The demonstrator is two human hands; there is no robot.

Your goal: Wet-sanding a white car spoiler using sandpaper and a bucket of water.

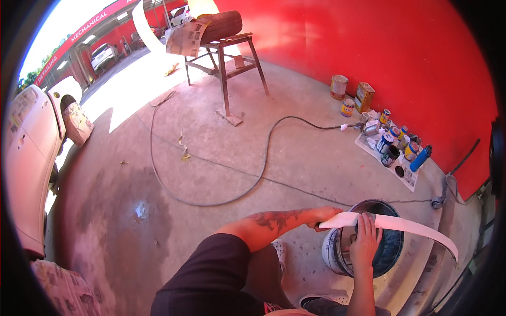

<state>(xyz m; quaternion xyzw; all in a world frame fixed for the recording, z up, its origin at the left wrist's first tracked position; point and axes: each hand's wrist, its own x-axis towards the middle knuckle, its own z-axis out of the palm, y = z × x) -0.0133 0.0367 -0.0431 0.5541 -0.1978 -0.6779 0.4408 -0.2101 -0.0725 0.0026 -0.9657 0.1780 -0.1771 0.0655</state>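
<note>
— Nearest item?
— One dark sleeve (211, 268), lower edge.
— Work in hand, by size?
— One bucket (392, 250), dark inside. One long pale strip (411, 226), held across the bucket's mouth, far end curving past the right rim. Left hand (322, 215): fingers curled round the strip's near end. Right hand (365, 245): fingers extended, slightly parted, laid on the strip; apparently one grey pad (372, 216) beneath.
— Progress?
— Judged under way: strip gripped, right hand applied. Completed portion: cannot tell. Remaining: presumably any length not yet covered, towards the far tip.
— Edges and room?
— Floor (226, 158): broadest room leftward and ahead. Red wall (421, 68): boundary ahead and right. Concrete kerb (421, 268): right of bucket, closest constraint. Hose (263, 158): looped across the floor. Paint cans (385, 142): by the wall, well apart from the strip.
</note>
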